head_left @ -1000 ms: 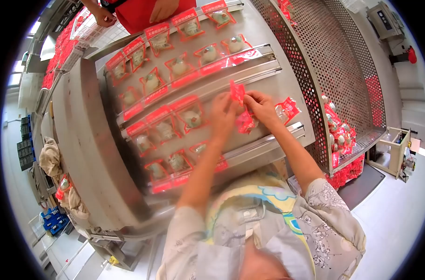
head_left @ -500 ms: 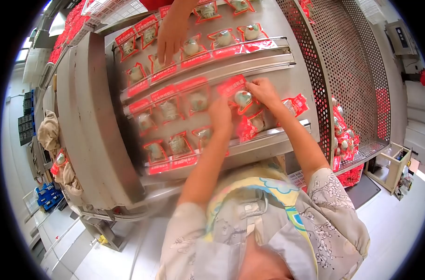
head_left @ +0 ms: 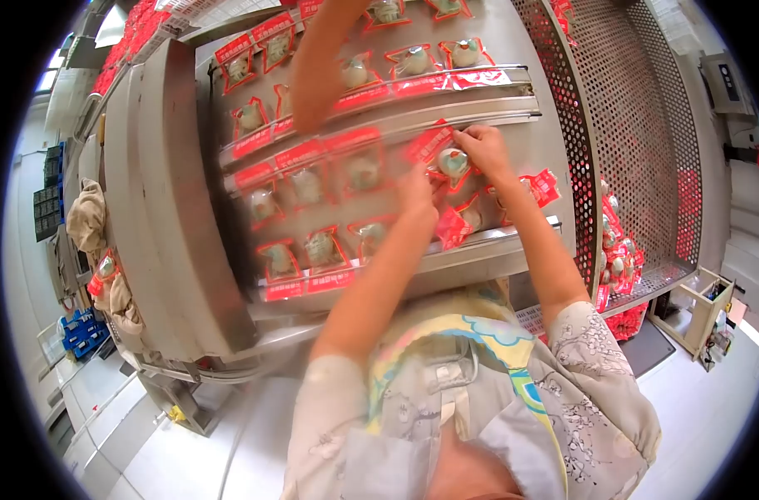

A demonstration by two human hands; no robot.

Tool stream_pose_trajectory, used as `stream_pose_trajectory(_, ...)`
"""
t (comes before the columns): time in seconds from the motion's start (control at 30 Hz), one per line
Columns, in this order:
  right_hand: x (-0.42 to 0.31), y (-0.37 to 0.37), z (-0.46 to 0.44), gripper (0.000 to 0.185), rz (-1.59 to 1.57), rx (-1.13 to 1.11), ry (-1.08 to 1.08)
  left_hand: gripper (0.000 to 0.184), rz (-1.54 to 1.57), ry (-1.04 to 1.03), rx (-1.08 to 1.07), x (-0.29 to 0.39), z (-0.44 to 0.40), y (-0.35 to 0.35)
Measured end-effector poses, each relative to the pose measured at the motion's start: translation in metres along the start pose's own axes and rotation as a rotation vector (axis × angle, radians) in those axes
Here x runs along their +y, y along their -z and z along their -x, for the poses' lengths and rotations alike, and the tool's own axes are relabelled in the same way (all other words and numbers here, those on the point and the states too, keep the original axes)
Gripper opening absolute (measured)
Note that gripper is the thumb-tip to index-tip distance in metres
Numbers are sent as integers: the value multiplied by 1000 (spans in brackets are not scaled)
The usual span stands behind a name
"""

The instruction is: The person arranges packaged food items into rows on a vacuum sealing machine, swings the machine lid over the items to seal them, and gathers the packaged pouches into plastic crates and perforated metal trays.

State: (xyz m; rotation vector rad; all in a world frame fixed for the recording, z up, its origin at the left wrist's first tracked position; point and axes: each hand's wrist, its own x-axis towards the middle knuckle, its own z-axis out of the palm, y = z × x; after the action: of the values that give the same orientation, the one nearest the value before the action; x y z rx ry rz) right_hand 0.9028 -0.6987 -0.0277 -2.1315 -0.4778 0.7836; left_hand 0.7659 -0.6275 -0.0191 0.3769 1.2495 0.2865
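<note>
A red-and-clear packet with a pale greenish egg-shaped item (head_left: 453,162) inside is between my hands, tilted above the metal surface. My right hand (head_left: 484,152) pinches its upper right corner. My left hand (head_left: 417,193), slightly blurred, is closed at the packet's left side; its fingertips are partly hidden. Just below my hands lie a packet with a red end (head_left: 454,229) and another red packet (head_left: 540,189) to the right. On the left, several similar packets lie in rows, including one (head_left: 363,172) close to my left hand and one (head_left: 321,247) nearer the front rail.
Another person's hand (head_left: 317,96) reaches over the upper row from the top. Metal rails (head_left: 471,111) cross the steel surface. A perforated metal tray (head_left: 638,108) stands at the right, with heaped packets (head_left: 619,250) at its near end. A raised metal housing (head_left: 167,200) borders the left.
My hands and the packet have shifted slightly right in view, and the packet is more tilted. The other person's hand has moved slightly downward and is blurred.
</note>
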Motion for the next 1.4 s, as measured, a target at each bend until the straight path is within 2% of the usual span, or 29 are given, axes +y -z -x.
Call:
stream_pose_trajectory(0.1,-2,-5,3,35,-75,62,46,24,-117,-158,111,-5,-14,0)
stream_pose_trajectory(0.2,-10,-13,7,30,-151,54,25,41,58,-321,-62,-1,-10,5)
stream_pose_trajectory(0.3,-7,-18,9,29,-188,8,-8,45,-548,-856,115,-1,19,-2)
stream_pose_trajectory(0.33,-7,-19,8,28,-200,-10,-10,49,-485,-938,49,-4,30,-3)
stream_pose_trajectory(0.37,-7,-20,6,28,-213,-28,-11,50,-670,-1069,40,-1,42,0)
stream_pose_trajectory(0.43,-38,-5,21,26,72,236,181,51,-1044,-1318,25,8,61,4)
stream_pose_trajectory(0.47,-50,-2,27,25,216,367,276,50,-1096,-1385,-55,9,53,6)
stream_pose_trajectory(0.57,-59,-8,10,24,345,477,537,44,-1385,-1490,-71,13,32,10)
stream_pose_trajectory(0.67,-62,-13,-4,22,317,316,445,40,-1452,-1475,-100,22,33,12)
stream_pose_trajectory(0.8,-57,3,9,18,118,442,495,44,-1421,-1495,-71,20,34,10)
stream_pose_trajectory(0.87,-47,36,42,15,22,512,498,47,-1419,-1519,-99,23,44,9)
stream_pose_trajectory(0.93,-25,76,84,10,54,606,479,51,-1328,-1558,-93,28,37,3)
stream_pose_trajectory(1.0,21,104,119,9,157,648,243,55,-1280,-1567,-60,37,22,-6)
stream_pose_trajectory(1.03,38,110,131,19,109,629,80,50,-1311,-1641,2,45,13,-12)
stream_pose_trajectory(1.07,56,112,137,25,228,549,-2,45,-1343,-1713,62,54,5,-17)
stream_pose_trajectory(1.1,71,113,144,31,342,468,-90,40,-1443,-1682,-29,68,4,-23)
stream_pose_trajectory(1.17,75,110,140,37,300,337,-196,33,-1554,-1631,-144,87,-5,-28)
stream_pose_trajectory(1.23,68,104,135,35,311,412,-54,28,-1594,-1589,-176,92,-15,-33)
stream_pose_trajectory(1.27,70,102,130,34,311,464,64,31,-1592,-1676,-83,89,-13,-35)
stream_pose_trajectory(1.3,71,100,126,33,311,515,184,30,-1528,-1736,-141,86,-2,-42)
stream_pose_trajectory(1.33,69,98,125,29,386,491,205,30,-1464,-1790,-198,79,14,-52)
stream_pose_trajectory(1.37,63,94,126,29,137,398,110,30,-1401,-1836,-254,68,27,-59)
stream_pose_trajectory(1.4,55,89,125,29,-112,301,20,29,-1404,-1748,-470,52,31,-62)
